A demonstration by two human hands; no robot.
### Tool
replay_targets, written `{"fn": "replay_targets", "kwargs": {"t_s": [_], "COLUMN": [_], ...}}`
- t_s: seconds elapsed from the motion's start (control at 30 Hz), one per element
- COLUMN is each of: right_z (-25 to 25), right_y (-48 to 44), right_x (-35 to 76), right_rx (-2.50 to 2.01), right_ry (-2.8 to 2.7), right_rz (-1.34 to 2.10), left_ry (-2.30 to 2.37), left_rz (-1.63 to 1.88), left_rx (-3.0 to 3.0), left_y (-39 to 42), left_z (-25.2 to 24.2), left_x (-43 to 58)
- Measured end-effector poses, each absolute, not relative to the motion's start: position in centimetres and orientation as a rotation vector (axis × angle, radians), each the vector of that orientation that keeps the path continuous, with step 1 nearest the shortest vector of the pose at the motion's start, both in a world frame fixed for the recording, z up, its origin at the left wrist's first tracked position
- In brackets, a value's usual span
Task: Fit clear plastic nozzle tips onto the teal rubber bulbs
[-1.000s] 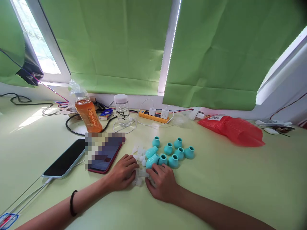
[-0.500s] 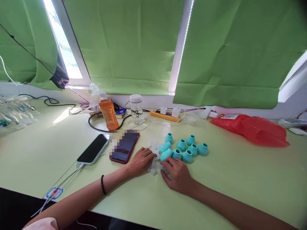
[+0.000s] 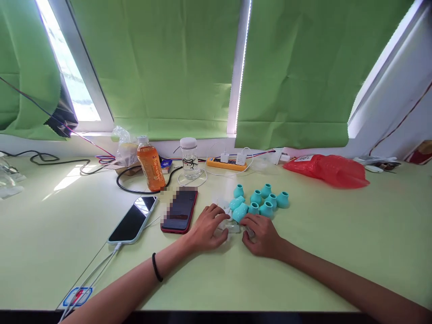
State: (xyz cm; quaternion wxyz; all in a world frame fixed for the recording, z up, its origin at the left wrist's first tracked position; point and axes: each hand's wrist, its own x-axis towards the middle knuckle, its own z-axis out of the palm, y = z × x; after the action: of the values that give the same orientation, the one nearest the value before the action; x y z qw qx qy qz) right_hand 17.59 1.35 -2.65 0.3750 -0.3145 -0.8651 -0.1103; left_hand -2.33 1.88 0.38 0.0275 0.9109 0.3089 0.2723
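My left hand (image 3: 208, 228) rests on the table with thumb and fingers apart, curved over small clear plastic pieces (image 3: 232, 228). Just to its right, my right hand (image 3: 262, 235) has its fingers bent round a small clear piece (image 3: 249, 231), partly hidden by them. Beyond both hands lies a group of turquoise plastic parts. Several stand with a round opening up, such as one bulb-shaped part (image 3: 266, 209). Two lie on their sides, and one of these, a tilted turquoise part (image 3: 240, 212), is close to my right fingertips. More whitish translucent bits (image 3: 221, 201) lie behind my left hand.
Left of my hands lie a red-edged phone (image 3: 180, 210) and a white-cased phone (image 3: 133, 220) with cables. Behind stand an orange drink bottle (image 3: 151, 166), a clear jar (image 3: 190, 159) and a yellow power strip (image 3: 226, 165). A red plastic bag (image 3: 329, 170) lies at the back right.
The camera view has shifted. My hands have moved slightly apart, and my left thumb now shows spread from the fingers. The turquoise parts keep their arrangement.
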Motion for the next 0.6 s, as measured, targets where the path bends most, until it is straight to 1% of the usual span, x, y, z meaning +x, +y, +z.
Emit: {"fn": "replay_targets", "kwargs": {"t_s": [0.33, 0.47, 0.6], "right_z": [-2.3, -2.1, -2.1], "right_y": [2.0, 1.9, 1.6], "right_x": [18.6, 18.6, 18.5], "right_rx": [-0.737, -0.713, -0.679], "right_ry": [-2.295, -2.366, -2.303], "right_rz": [-0.185, -0.212, -0.232], "left_ry": [1.116, 1.186, 1.253], "left_rz": [0.703, 0.704, 0.704], "left_rx": [2.879, 2.879, 2.846], "left_y": [2.0, 2.3, 2.6], "left_z": [-0.9, -1.0, -1.1], "left_x": [-1.6, -1.6, -1.7]}}
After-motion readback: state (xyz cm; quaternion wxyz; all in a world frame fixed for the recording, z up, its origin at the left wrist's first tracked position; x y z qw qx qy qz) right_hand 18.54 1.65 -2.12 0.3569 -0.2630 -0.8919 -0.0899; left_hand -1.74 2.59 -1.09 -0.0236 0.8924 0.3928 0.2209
